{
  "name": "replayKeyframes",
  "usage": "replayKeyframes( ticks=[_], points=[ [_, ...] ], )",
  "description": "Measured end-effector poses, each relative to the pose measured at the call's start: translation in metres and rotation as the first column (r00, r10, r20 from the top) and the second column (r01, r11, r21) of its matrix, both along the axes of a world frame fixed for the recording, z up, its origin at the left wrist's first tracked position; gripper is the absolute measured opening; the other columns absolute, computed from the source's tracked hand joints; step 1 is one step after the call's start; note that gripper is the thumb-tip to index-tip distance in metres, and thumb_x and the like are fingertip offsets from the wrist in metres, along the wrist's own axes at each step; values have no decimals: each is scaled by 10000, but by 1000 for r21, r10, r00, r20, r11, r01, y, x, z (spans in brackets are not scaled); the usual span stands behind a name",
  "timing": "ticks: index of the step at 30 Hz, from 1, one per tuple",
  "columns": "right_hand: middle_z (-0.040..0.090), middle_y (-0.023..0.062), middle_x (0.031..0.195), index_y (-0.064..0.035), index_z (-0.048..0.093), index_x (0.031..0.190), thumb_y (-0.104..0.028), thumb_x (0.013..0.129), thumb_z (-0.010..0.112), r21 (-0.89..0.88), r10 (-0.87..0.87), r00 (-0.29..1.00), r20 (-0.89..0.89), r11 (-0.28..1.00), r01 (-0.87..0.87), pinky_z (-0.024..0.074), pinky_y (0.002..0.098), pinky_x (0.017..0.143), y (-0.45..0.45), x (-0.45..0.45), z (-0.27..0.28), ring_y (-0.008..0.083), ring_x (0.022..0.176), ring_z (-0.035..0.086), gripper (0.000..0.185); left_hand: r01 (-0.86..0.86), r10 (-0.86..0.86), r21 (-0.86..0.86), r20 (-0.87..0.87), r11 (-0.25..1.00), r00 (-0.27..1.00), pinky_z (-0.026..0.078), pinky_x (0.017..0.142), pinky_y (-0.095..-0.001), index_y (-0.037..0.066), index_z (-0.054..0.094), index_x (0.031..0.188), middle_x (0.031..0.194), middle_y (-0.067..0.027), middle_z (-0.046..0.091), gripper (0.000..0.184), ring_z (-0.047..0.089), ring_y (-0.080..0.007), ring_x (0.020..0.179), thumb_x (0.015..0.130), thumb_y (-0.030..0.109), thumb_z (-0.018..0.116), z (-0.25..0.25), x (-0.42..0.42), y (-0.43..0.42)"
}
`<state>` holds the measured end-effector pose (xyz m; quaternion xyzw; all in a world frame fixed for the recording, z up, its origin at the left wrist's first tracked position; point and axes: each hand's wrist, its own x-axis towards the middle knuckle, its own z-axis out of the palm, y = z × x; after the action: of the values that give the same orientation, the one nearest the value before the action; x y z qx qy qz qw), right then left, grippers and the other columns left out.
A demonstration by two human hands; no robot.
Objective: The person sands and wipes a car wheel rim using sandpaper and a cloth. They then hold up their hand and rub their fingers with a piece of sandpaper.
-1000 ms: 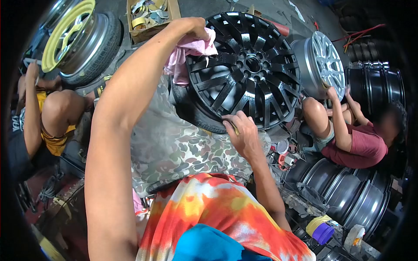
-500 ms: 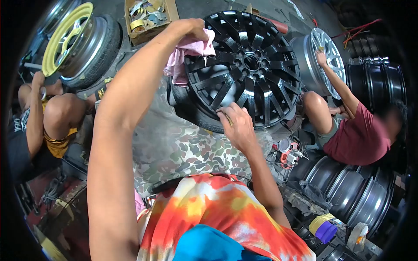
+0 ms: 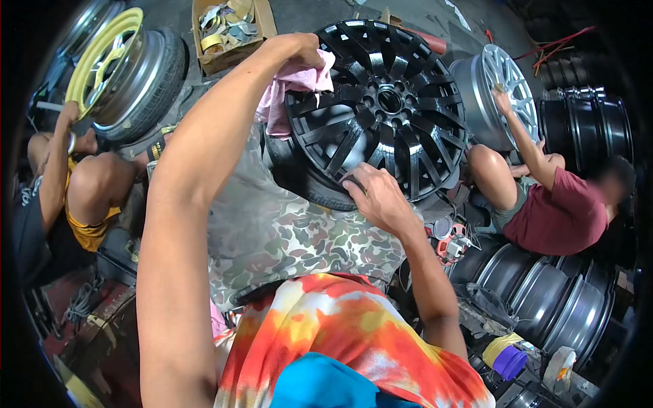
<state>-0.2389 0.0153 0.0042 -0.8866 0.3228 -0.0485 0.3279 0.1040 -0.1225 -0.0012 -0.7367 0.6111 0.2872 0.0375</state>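
A glossy black multi-spoke alloy wheel leans in front of me, resting on a tire. My left hand, at the wheel's upper left, is closed on a pink cloth that hangs over the rim's edge. Down at the near edge of the rim, my right hand has thumb and fingers bent together against it. What lies between those fingertips is too dark and small to make out. Camouflage fabric covers my lap below the wheel.
A co-worker in a maroon shirt sits at right, one hand on a silver wheel. Another person at left holds a yellow-rimmed wheel. A cardboard box of scraps stands behind. Black rims and a red tool lie at right.
My right hand has shifted slightly right along the rim's lower edge, and the brownish piece seen earlier between its fingers is now hidden. My left hand stays on the pink cloth.
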Motion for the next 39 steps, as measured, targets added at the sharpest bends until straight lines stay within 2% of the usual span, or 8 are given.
replayKeyframes(
  ticks=[13, 17, 20, 26, 31, 33, 35, 39],
  points=[
    [635, 78, 975, -97, 711, 951, -134, 905, 621, -370, 513, 763, -394, 671, -643, 476, 378, 855, -28, 10, 28, 234, 959, 674, 108, -87, 82, -47, -87, 995, 993, 579, 849, -462, 48, 789, 1146, 1140, -174, 780, 527, 752, -331, 1000, 795, 441, 792, -13, 13, 6],
    [601, 121, 988, -59, 658, 946, -156, 914, 670, -185, 476, 849, -230, 835, -518, 490, 426, 838, -40, -1, 42, 324, 926, 645, 102, 55, -59, -136, -24, 989, 998, 597, 901, -478, -52, 751, 1139, 1202, -265, 748, 679, 741, -379, 1074, 816, 542, 812, -18, 19, 0],
    [632, 187, 980, -8, 692, 1022, -162, 911, 675, -395, 239, 962, -132, 877, -272, 530, 488, 812, -109, -8, 85, 393, 950, 660, 190, 52, -51, -179, 8, 982, 999, 578, 966, -472, -46, 745, 1197, 1222, -269, 741, 710, 731, -392, 1114, 801, 538, 822, -34, 24, -7],
    [667, 212, 1024, -46, 721, 1149, -278, 931, 689, -880, 181, 957, 227, 458, 123, 540, 494, 860, -236, 45, 260, 413, 990, 675, 319, -26, 20, -85, -74, 996, 997, 582, 958, -469, 11, 747, 1221, 1242, -252, 733, 569, 720, -391, 1160, 819, 413, 768, -9, 6, 1],
    [720, 234, 1136, -102, 781, 1060, -262, 908, 611, -965, 90, 996, -7, 261, -30, 572, 463, 894, -288, 27, 360, 411, 1055, 688, 278, 29, -40, -87, -116, 996, 992, 577, 799, -463, 5, 756, 1154, 1085, -209, 788, 478, 757, -311, 970, 885, 398, 712, -5, 12, 7],
    [737, 244, 1162, -134, 804, 1025, -361, 845, 661, -930, -504, 859, -92, 353, 107, 587, 435, 907, -258, 4, 393, 368, 1084, 712, 323, 61, -66, -114, -38, 992, 997, 582, 826, -474, 25, 769, 1141, 1096, -221, 783, 487, 759, -326, 973, 901, 447, 726, -10, 21, 7],
    [682, 217, 1201, -32, 694, 1258, -297, 934, 682, -989, -211, 967, -145, 60, -135, 538, 462, 946, -390, -106, 383, 393, 1123, 674, 419, 94, -95, -188, 6, 978, 995, 587, 861, -498, 40, 776, 1144, 1096, -250, 773, 510, 761, -366, 979, 917, 495, 739, -36, 41, -4],
    [742, 243, 987, -27, 770, 1082, -219, 893, 687, -887, -251, 955, -157, 461, -25, 559, 498, 850, -276, -126, 244, 422, 966, 715, 281, -1, -1, -14, -127, 1000, 992, 579, 811, -457, 49, 765, 1199, 1010, -165, 793, 499, 730, -274, 895, 941, 473, 706, -46, 62, -9]
  ],
)
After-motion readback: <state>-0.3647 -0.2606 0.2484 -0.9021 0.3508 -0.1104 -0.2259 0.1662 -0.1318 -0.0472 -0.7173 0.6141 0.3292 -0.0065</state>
